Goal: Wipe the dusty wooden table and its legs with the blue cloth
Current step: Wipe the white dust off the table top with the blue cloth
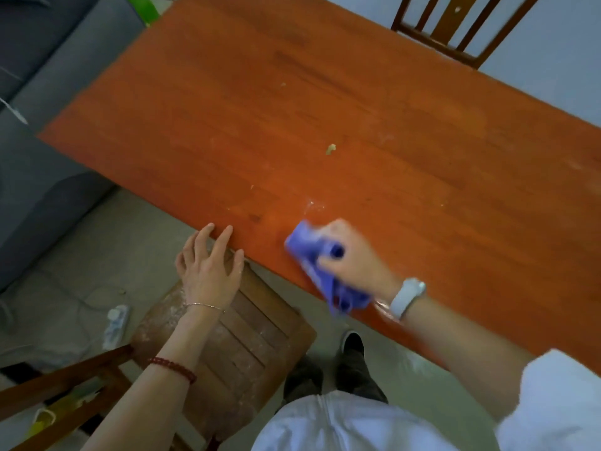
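Observation:
The reddish-orange wooden table (pixel 292 109) fills the middle of the view, with pale dust smears and a few crumbs (pixel 330 149) on its top. My right hand (pixel 354 255) grips the bunched blue cloth (pixel 315 258) and holds it against the tabletop near the front edge; both are motion-blurred. My left hand (pixel 208 265) lies flat with fingers spread, fingertips touching the table's front edge, above a chair seat. The table's legs are hidden below the top.
A dusty wooden chair (pixel 234 346) stands under my left arm, pushed against the table's front edge. Another wooden chair (pixel 455 27) stands at the far side. A grey sofa (pixel 39 92) is on the left. A white power strip (pixel 115 323) and cable lie on the floor.

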Action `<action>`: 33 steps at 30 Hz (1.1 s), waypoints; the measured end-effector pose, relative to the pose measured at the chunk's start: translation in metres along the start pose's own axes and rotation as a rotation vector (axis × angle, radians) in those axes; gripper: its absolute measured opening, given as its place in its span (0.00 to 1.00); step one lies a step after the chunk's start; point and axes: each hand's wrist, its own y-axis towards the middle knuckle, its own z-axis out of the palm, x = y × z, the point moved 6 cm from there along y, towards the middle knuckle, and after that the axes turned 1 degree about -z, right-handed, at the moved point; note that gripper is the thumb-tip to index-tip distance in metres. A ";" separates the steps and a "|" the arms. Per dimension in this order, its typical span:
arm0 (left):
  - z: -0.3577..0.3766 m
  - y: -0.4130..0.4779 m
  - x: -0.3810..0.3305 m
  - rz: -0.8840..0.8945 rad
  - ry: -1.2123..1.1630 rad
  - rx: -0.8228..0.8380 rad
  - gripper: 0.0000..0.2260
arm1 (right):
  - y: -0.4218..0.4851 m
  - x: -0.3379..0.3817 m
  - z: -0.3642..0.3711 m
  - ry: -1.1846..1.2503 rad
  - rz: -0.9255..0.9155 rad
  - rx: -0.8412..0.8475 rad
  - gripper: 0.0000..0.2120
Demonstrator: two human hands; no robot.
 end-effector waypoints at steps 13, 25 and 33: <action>-0.014 0.013 0.014 0.183 -0.087 -0.058 0.16 | -0.001 0.051 0.084 0.014 -0.102 0.586 0.22; 0.012 0.027 -0.049 -0.111 -0.011 -0.031 0.20 | 0.069 -0.063 -0.156 -0.120 0.407 -0.636 0.17; 0.012 0.032 -0.042 -0.094 0.025 -0.074 0.24 | 0.145 -0.070 -0.143 -0.351 0.497 -0.463 0.22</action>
